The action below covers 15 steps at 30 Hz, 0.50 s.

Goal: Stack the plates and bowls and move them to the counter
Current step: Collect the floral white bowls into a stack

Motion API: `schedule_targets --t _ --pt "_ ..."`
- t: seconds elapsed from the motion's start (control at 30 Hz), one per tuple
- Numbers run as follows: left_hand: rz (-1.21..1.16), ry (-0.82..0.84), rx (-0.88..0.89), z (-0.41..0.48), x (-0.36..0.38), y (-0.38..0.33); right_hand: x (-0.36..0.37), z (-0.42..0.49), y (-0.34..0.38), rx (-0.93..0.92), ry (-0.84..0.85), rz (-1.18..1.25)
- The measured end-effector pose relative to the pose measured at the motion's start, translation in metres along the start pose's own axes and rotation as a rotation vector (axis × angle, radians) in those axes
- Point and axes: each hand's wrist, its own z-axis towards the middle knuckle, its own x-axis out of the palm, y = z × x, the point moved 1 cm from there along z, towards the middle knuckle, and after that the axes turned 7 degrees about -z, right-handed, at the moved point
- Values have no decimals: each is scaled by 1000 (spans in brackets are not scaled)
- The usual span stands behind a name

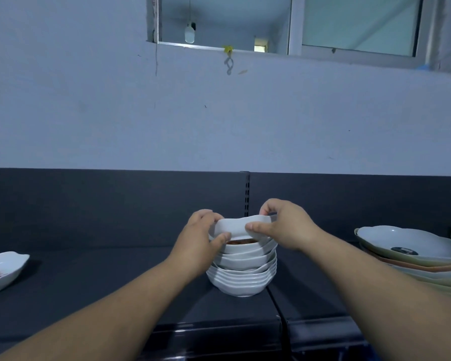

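A stack of several white wavy-rimmed bowls [242, 274] stands on the dark shelf top [89, 282] in the middle of the view. Just above the stack I hold one more white bowl [232, 225] with both hands. My left hand [201, 235] grips its left rim, thumb in front. My right hand [284, 225] pinches its right rim. The held bowl tilts slightly and hovers over the top bowl of the stack, which shows a reddish-brown inside.
A pile of several wide oval plates [412, 251] sits at the right edge. A white patterned dish [0, 269] lies at the far left. A dark back panel [115, 204] and a pale wall rise behind the shelf.
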Motion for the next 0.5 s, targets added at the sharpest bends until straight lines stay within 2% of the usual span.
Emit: schedule_targets --t 0.5 --pt "-53 110 -4 -4 2 15 5 -2 8 34 -49 -1"
